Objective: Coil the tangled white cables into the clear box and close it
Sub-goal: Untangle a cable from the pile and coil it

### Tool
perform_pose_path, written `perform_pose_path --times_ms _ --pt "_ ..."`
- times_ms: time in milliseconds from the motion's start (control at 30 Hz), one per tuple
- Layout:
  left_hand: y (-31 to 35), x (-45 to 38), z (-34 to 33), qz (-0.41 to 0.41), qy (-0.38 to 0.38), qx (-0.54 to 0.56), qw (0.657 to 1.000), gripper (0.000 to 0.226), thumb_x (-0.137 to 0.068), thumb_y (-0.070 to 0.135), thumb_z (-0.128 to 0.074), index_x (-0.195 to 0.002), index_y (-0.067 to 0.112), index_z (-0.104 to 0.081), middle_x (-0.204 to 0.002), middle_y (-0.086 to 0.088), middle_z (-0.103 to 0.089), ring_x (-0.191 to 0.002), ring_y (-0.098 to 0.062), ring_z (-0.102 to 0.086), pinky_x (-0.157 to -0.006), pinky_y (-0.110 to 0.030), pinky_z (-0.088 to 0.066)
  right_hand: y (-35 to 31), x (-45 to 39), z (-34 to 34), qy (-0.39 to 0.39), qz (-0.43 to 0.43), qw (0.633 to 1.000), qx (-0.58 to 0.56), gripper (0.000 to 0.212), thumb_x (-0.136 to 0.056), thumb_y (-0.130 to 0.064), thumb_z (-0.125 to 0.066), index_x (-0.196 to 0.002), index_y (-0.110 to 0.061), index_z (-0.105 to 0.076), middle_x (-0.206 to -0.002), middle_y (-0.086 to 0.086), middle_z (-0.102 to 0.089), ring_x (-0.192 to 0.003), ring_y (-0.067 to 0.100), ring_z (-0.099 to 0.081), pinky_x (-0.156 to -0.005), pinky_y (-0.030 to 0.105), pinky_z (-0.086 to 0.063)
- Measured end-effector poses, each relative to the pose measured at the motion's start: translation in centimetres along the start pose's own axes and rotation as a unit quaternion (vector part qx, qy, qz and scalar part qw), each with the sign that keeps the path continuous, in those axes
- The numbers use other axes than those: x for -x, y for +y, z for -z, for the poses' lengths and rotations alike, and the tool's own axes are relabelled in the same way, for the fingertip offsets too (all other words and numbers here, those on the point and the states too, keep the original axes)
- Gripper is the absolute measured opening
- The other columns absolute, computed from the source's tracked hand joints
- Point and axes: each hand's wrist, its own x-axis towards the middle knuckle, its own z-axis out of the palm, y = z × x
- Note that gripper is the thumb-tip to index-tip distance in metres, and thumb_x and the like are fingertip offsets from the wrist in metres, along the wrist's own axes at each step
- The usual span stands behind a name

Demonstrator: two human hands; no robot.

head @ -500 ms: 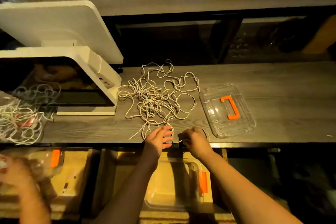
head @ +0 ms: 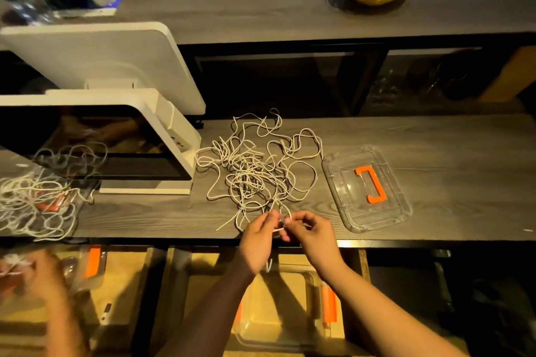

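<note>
Both my left hand [head: 259, 236] and right hand [head: 312, 233] pinch strands of the tangled white cables [head: 255, 168] at the grey wood-grain counter [head: 435, 153] edge.

We see a dim, warm-toned scene with the counter [head: 435, 136] lit from above; the space beneath its upper shelf falls into deep shadow. The forearms cast hard shadows onto the yellow-lit surface below. Wide-angle distortion bows the edges, and another person's hand [head: 43, 272] at lower left is smeared by motion blur
</note>
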Motion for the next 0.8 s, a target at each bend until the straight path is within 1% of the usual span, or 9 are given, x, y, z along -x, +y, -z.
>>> perform_pose_path --times_ms 133,233,333,433,500,567,667,733,800 --pt "1.6 2.7 -1.1 0.009 -0.008 0.008 1.000 0.036 -0.103 0.034 -0.041 -0.080 0.012 -0.058 -0.056 -0.002 -0.044 -0.040 -0.011 -0.043 -0.043 -0.024 -0.041 -2.2 2.1 -0.2 0.014 0.037 0.999 -0.030 0.004 -0.085 -0.005 -0.068 -0.088 -0.002 -0.070 -0.076 0.012 -0.070 -0.069 0.012 -0.064 -0.067 0.025 -0.053" --pt "2.5 4.7 -1.0 -0.010 -0.010 0.019 1.000 0.031 -0.102 0.033 -0.045 -0.086 0.014 -0.063 -0.050 0.007 -0.030 -0.037 -0.006 -0.027 -0.039 -0.022 -0.026 -3.3 2.9 0.3 0.032 0.079 0.996 0.009 0.003 -0.084 -0.005 -0.069 -0.086 -0.007 -0.069 -0.082 0.015 -0.069 -0.072 0.012 -0.059 -0.069 0.025 -0.048" --pt "4.7 6.5 -1.2 -0.067 -0.027 -0.003 0.997 0.031 -0.100 0.032 -0.048 -0.072 0.022 -0.055 -0.048 0.013 -0.031 -0.044 -0.005 -0.027 -0.042 -0.020 -0.022 -4.5 3.0 1.1 0.068 0.154 0.979 0.117 0.020 -0.081 -0.010 -0.062 -0.097 -0.019 -0.054 -0.099 0.003 -0.057 -0.089 0.008 -0.052 -0.080 0.023 -0.042" --pt "7.2 7.7 -1.1 -0.182 -0.028 -0.056 0.981 0.035 -0.101 0.020 -0.048 -0.066 0.023 -0.057 -0.048 0.016 -0.049 -0.050 0.003 -0.042 -0.053 -0.020 -0.033 -6.5 2.8 1.6 -0.049 0.232 0.951 0.198 0.026 -0.081 -0.027 -0.048 -0.107 -0.024 -0.053 -0.113 -0.006 -0.056 -0.111 0.006 -0.051 -0.098 0.022 -0.041" --pt "8.8 8.4 -0.5 -0.200 -0.025 -0.023 0.979 0.032 -0.100 0.027 -0.049 -0.069 0.023 -0.058 -0.048 0.012 -0.047 -0.048 -0.002 -0.042 -0.055 -0.022 -0.036 -7.8 3.0 1.7 -0.128 0.215 0.949 0.193 0.021 -0.089 -0.035 -0.046 -0.093 -0.025 -0.063 -0.090 -0.008 -0.065 -0.088 0.010 -0.061 -0.082 0.034 -0.050" --pt "9.9 8.8 0.5 -0.198 -0.013 0.071 0.978 0.038 -0.097 0.039 -0.049 -0.063 0.021 -0.050 -0.049 0.006 -0.037 -0.047 -0.012 -0.038 -0.057 -0.027 -0.039 -8.7 3.4 1.8 -0.146 0.215 0.952 0.162 0.027 -0.093 -0.039 -0.050 -0.078 -0.023 -0.065 -0.069 -0.009 -0.062 -0.067 0.010 -0.058 -0.068 0.041 -0.049" --pt "11.2 8.9 1.0 -0.183 0.022 0.250 0.951 0.039 -0.097 0.039 -0.050 -0.064 0.017 -0.051 -0.056 0.001 -0.047 -0.054 -0.014 -0.048 -0.065 -0.030 -0.044 -9.3 4.2 1.8 -0.126 0.254 0.945 0.160 0.034 -0.089 -0.051 -0.047 -0.074 -0.024 -0.061 -0.061 -0.013 -0.055 -0.060 0.007 -0.050 -0.060 0.037 -0.044" --pt "12.0 8.8 0.9 -0.172 0.029 0.337 0.925 0.032 -0.093 0.039 -0.054 -0.075 0.014 -0.060 -0.074 -0.004 -0.064 -0.071 -0.013 -0.062 -0.075 -0.031 -0.048 -9.5 4.5 1.4 -0.134 0.262 0.940 0.171 0.031 -0.092 -0.047 -0.046 -0.076 -0.025 -0.061 -0.058 -0.015 -0.053 -0.058 0.006 -0.049 -0.057 0.035 -0.042" --pt "12.4 8.7 1.0 -0.155 0.004 0.412 0.898 0.036 -0.094 0.041 -0.054 -0.071 0.014 -0.061 -0.092 -0.011 -0.070 -0.090 -0.020 -0.069 -0.086 -0.036 -0.051 -9.6 4.7 0.9 -0.135 0.262 0.937 0.189 0.027 -0.096 -0.037 -0.048 -0.080 -0.022 -0.063 -0.057 -0.016 -0.053 -0.057 0.005 -0.048 -0.057 0.033 -0.041"
